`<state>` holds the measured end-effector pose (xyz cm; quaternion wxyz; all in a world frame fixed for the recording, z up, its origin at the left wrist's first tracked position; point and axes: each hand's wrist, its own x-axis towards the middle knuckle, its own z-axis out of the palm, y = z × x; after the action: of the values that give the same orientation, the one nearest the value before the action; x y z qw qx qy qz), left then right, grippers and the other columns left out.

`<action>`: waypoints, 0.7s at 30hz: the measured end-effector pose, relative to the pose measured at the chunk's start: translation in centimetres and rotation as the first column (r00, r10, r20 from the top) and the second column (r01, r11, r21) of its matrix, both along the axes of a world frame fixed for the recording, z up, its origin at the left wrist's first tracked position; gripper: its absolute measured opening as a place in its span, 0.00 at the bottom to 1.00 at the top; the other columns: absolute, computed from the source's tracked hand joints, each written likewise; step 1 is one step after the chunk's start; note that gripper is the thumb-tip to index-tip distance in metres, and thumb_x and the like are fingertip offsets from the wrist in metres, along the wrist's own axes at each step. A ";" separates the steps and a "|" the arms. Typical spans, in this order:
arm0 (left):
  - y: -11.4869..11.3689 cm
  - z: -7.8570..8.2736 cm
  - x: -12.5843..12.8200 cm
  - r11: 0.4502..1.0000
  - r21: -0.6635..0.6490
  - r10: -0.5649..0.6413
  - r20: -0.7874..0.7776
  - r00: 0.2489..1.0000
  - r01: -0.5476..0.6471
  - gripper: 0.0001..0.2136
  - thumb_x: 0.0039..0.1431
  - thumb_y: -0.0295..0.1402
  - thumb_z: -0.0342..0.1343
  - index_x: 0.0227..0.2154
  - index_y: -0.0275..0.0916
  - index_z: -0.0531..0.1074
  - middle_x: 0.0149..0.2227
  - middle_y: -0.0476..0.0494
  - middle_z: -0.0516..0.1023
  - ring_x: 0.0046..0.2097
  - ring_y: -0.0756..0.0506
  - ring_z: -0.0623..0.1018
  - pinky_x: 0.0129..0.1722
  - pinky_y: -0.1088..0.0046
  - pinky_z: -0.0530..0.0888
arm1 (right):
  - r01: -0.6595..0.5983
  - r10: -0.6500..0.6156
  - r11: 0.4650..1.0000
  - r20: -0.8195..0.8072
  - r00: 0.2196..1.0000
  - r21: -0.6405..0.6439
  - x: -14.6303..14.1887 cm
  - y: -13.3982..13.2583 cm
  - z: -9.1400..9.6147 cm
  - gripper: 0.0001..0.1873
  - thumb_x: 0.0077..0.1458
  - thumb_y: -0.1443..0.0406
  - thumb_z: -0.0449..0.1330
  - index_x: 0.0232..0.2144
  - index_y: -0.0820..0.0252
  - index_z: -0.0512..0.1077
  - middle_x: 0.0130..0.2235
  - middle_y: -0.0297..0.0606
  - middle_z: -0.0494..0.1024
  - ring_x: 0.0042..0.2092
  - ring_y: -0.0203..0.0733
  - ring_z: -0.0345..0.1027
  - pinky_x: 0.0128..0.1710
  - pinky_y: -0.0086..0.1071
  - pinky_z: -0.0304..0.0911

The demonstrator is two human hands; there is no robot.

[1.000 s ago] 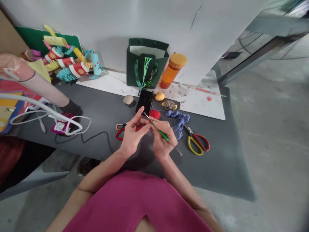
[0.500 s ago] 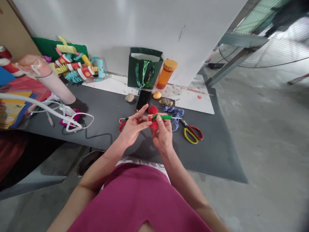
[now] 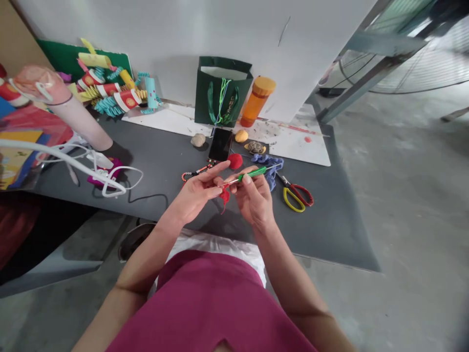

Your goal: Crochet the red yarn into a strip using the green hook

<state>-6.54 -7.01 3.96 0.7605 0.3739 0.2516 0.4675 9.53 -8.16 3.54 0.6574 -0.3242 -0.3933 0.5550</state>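
My left hand point(image 3: 197, 194) pinches a small piece of red crochet work point(image 3: 224, 196) between thumb and fingers, its index finger stretched out. A loose red end dangles below the piece. Closed around the green handle of a crochet hook point(image 3: 253, 173) is my right hand point(image 3: 255, 194); the metal tip reaches left to the red work, and another thin metal end points right. Just beyond the hands lies a red ball of yarn point(image 3: 235, 161). A beaded cord point(image 3: 193, 174) is partly hidden behind my left hand.
Scissors point(image 3: 295, 193) with red and yellow handles and blue knitted yarn point(image 3: 271, 166) lie right. Behind are a phone point(image 3: 221, 143), stones point(image 3: 198, 140), a green paper bag point(image 3: 223, 93) and an orange bottle point(image 3: 258, 101). White cables point(image 3: 110, 183) and a pink tumbler point(image 3: 82, 120) stand left.
My hands have moved apart a little, the right one to the right. The crochet hook has tilted, its metal shaft now showing between the hands. The view has shifted slightly.
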 end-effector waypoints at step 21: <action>7.2 0.6 3.6 0.985 -0.169 0.046 0.024 0.999 -0.041 0.31 0.44 0.31 0.80 0.54 0.46 0.84 0.26 0.56 0.76 0.30 0.55 0.73 0.35 0.79 0.70 | 0.060 -0.615 0.707 0.570 0.544 0.705 4.6 5.4 -0.2 0.13 0.61 0.70 0.67 0.43 0.45 0.83 0.44 0.36 0.91 0.41 0.46 0.85 0.40 0.43 0.77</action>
<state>-2.97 0.17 4.59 0.7823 0.2964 0.2878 0.4661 14.16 -2.80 3.31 0.5873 -0.3732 -0.7163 0.0514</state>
